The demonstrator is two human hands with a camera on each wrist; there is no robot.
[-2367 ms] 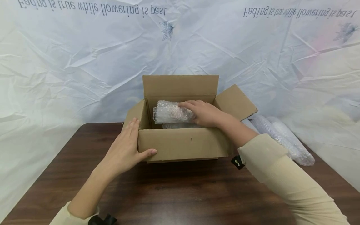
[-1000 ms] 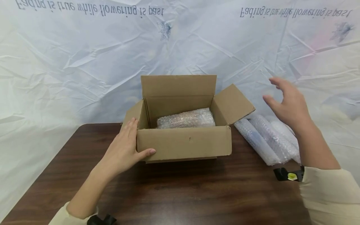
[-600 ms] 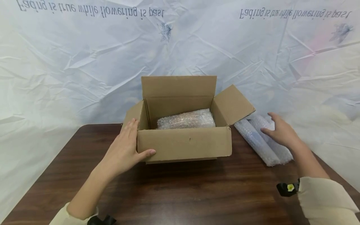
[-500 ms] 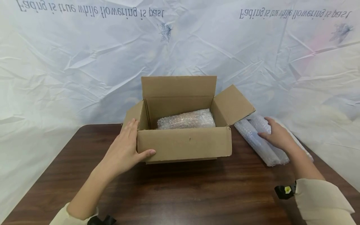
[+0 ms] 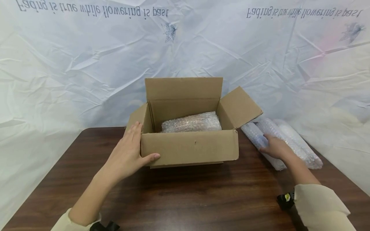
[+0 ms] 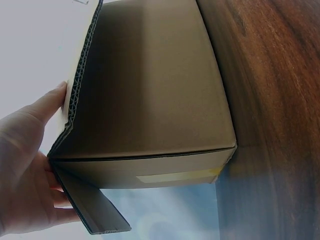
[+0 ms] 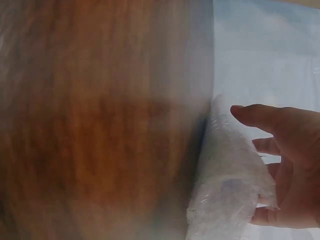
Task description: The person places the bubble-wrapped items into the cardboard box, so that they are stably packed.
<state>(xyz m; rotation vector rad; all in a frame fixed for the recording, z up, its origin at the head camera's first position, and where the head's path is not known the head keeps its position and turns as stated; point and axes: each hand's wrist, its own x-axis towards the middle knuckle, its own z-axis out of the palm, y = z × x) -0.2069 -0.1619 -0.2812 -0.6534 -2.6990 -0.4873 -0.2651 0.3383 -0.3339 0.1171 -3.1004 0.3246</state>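
An open cardboard box (image 5: 189, 147) stands mid-table with its flaps spread. Inside lies a bubble-wrapped bundle (image 5: 192, 123), slanted across the box. My left hand (image 5: 127, 152) rests at the near left corner, straight fingers along the side flap and thumb on the front flap; the left wrist view shows the thumb (image 6: 52, 100) against the cardboard. At the right, my right hand (image 5: 276, 147) is over the leftmost of several bubble-wrapped rolls (image 5: 252, 134). In the right wrist view its thumb stands apart from the roll (image 7: 225, 190), while the other fingers are partly behind it.
More bubble-wrapped rolls (image 5: 302, 141) lie side by side right of my right hand. The box's right flap (image 5: 241, 107) sticks out toward them. A pale printed sheet (image 5: 115, 57) hangs behind the dark wooden table (image 5: 185, 199).
My right hand has let go of the bundle in the box, swung right above the rolls, then come down and leftward onto the leftmost one. My left hand has stayed put.
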